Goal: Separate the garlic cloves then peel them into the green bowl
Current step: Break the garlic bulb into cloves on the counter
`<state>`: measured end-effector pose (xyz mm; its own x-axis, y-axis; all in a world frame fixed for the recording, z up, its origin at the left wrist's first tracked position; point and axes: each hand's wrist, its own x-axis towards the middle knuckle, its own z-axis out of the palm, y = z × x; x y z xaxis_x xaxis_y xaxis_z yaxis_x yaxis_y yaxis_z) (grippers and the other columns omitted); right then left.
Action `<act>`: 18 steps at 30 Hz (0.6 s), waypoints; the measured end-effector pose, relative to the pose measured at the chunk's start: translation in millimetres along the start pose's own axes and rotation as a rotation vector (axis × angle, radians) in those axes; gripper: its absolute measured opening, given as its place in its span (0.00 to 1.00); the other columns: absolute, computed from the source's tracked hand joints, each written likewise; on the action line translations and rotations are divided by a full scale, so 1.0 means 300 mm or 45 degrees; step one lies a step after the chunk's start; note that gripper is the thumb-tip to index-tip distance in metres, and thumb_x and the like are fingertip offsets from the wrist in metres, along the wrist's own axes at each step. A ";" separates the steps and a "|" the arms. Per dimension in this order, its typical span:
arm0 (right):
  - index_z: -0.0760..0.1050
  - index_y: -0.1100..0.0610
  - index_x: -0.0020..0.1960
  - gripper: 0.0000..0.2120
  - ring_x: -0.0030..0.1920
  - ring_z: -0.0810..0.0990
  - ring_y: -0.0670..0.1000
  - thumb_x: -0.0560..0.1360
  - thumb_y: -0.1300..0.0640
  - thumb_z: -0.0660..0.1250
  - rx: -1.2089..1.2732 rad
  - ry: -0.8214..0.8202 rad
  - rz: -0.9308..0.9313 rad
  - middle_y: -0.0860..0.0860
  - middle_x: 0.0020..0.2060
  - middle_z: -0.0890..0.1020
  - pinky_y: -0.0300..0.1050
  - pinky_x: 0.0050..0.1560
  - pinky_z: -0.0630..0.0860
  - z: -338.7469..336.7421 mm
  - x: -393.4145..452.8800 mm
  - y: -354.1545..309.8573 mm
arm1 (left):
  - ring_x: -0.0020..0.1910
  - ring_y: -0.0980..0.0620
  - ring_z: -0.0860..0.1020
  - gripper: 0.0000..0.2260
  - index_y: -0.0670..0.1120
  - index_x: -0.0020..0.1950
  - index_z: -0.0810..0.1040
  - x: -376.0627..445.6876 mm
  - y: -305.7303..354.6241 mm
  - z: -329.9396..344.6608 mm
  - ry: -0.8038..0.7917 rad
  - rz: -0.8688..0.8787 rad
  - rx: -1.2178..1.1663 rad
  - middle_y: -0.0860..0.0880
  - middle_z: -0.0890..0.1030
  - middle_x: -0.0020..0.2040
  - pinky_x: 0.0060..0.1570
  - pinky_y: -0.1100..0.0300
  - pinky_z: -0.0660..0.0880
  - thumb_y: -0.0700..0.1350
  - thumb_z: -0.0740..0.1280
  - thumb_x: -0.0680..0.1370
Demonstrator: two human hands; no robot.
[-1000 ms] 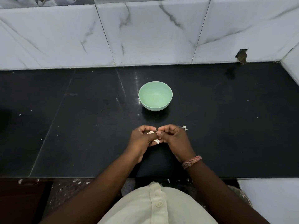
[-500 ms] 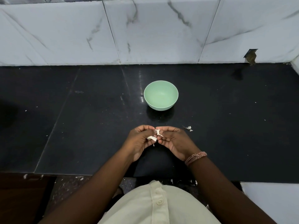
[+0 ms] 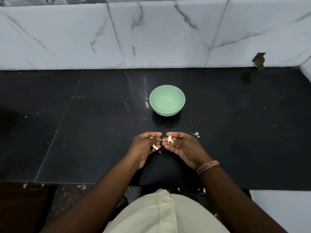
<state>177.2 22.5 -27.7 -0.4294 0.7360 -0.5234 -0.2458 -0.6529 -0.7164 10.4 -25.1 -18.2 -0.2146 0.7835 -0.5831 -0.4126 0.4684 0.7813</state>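
The green bowl (image 3: 167, 100) stands upright on the black counter (image 3: 84, 132), just beyond my hands, and looks empty. My left hand (image 3: 144, 147) has its fingers curled round white garlic pieces (image 3: 154, 146) that poke out below the fingertips. My right hand (image 3: 181, 145) lies palm up a small gap to the right, its thumb and fingers holding a white garlic clove (image 3: 170, 139). Both hands hover low over the counter near its front edge.
A few scraps of garlic skin (image 3: 196, 134) lie on the counter right of my right hand. White marble wall tiles (image 3: 151, 34) close the back. The counter's front edge runs just below my wrists, with skin flakes on the floor beneath.
My hands were joined on the garlic one second ago; they have pulled apart, each keeping a piece. The right palm has turned upward.
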 end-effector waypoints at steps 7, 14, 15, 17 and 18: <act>0.80 0.67 0.59 0.14 0.50 0.86 0.58 0.75 0.74 0.69 -0.222 0.061 -0.221 0.63 0.51 0.85 0.46 0.56 0.83 0.017 -0.006 0.031 | 0.33 0.56 0.78 0.07 0.40 0.53 0.85 -0.017 -0.025 0.052 0.004 0.062 0.078 0.46 0.83 0.36 0.34 0.63 0.76 0.37 0.75 0.75; 0.76 0.53 0.63 0.18 0.53 0.86 0.51 0.80 0.72 0.62 -0.724 0.108 -0.383 0.56 0.53 0.85 0.48 0.55 0.84 0.028 -0.010 0.037 | 0.38 0.54 0.80 0.03 0.40 0.49 0.85 -0.015 -0.051 0.063 0.116 0.050 0.052 0.44 0.85 0.41 0.36 0.63 0.79 0.37 0.72 0.78; 0.77 0.54 0.60 0.16 0.53 0.86 0.51 0.80 0.72 0.61 -0.710 0.141 -0.404 0.56 0.53 0.85 0.50 0.54 0.84 0.034 -0.012 0.041 | 0.39 0.54 0.80 0.04 0.40 0.51 0.84 -0.011 -0.051 0.064 0.110 0.026 0.017 0.44 0.85 0.42 0.36 0.63 0.79 0.37 0.71 0.78; 0.79 0.57 0.56 0.12 0.48 0.87 0.52 0.80 0.71 0.62 -0.665 0.222 -0.463 0.57 0.50 0.86 0.51 0.51 0.85 0.040 -0.020 0.038 | 0.40 0.54 0.80 0.04 0.40 0.51 0.84 -0.007 -0.050 0.074 0.076 -0.042 -0.069 0.44 0.85 0.43 0.36 0.63 0.79 0.38 0.70 0.79; 0.79 0.59 0.56 0.11 0.46 0.87 0.52 0.80 0.71 0.64 -0.664 0.241 -0.495 0.57 0.49 0.86 0.48 0.49 0.85 0.037 -0.023 0.032 | 0.39 0.55 0.80 0.03 0.41 0.50 0.84 -0.007 -0.047 0.081 0.060 -0.071 -0.103 0.45 0.85 0.42 0.36 0.64 0.79 0.38 0.70 0.79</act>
<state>168.2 9.3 -25.9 -0.2230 0.9496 -0.2205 0.1203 -0.1977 -0.9729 38.1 -23.6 -22.7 -0.2301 0.7359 -0.6368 -0.4948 0.4750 0.7277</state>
